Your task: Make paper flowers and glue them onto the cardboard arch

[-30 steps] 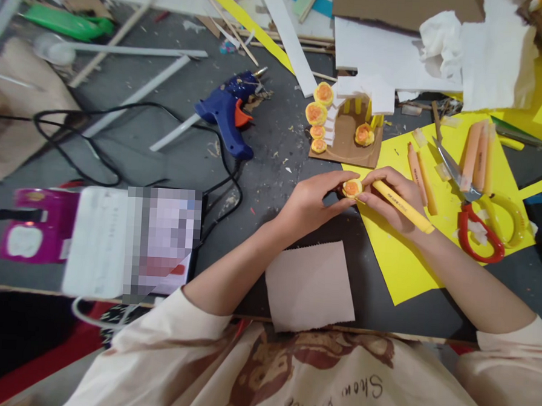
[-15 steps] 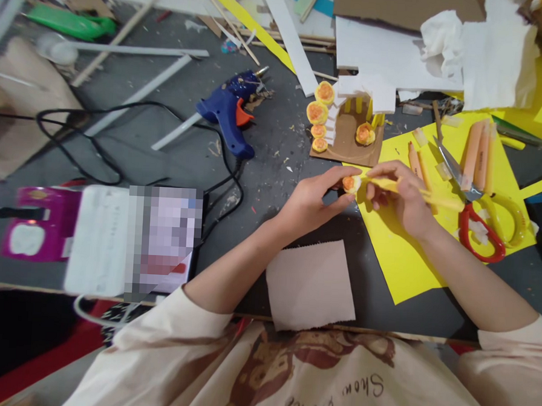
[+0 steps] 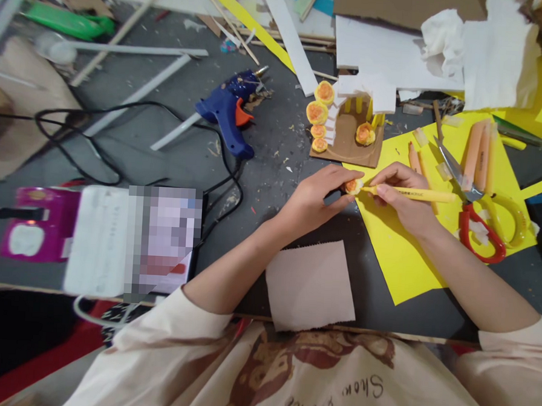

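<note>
My left hand (image 3: 314,196) pinches a small orange-and-yellow paper flower (image 3: 352,186) between thumb and fingers, just over the edge of a yellow paper sheet (image 3: 401,267). My right hand (image 3: 405,201) grips a yellow marker (image 3: 412,194) lying almost level, its tip touching the flower. Just beyond the hands stands a small cardboard model (image 3: 347,131) with several similar flowers stuck along its left side and one inside.
A blue glue gun (image 3: 228,113) with a black cord lies to the left. Red-handled scissors (image 3: 477,217) and orange pens (image 3: 478,153) rest on the yellow sheet. A white paper square (image 3: 311,285) lies near the table's front edge. White strips, sticks and tissue clutter the back.
My right hand has turned the marker from slanting down-right to nearly level, with its tip now on the flower. My left hand has stayed put with the flower.
</note>
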Tool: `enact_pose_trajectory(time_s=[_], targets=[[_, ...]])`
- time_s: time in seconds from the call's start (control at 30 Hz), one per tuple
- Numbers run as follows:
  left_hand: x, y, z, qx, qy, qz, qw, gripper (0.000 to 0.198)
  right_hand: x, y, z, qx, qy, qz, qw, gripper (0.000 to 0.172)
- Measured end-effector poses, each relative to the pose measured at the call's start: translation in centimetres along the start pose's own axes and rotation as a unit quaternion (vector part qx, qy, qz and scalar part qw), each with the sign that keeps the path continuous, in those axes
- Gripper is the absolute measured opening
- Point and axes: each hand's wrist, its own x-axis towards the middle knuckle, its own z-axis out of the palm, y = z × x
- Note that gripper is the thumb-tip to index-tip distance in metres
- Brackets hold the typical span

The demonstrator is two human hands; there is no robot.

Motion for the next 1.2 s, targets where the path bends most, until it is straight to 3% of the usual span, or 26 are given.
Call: enact_pose_trajectory(time_s=[0.27,0.63,1.2], targets=[[0.04,-0.01,0.02,0.003,-0.001,0.007,1.0,0.029,-0.22,0.05,-0.06,-0.009,-0.017,-0.015,1.0,0.013],[0.11,0.25,-0.15,0.008,-0.029,-0.032,0.999,0.026,-0.25,0.07,-0.01,-0.041,0.015,-0.011,0.999,0.02],[0.12,0.3,-0.14,0.009,-0.03,-0.028,0.999,0.028,-0.13,-0.28,0.23,-0.037,0.04,-0.011,0.998,0.02]])
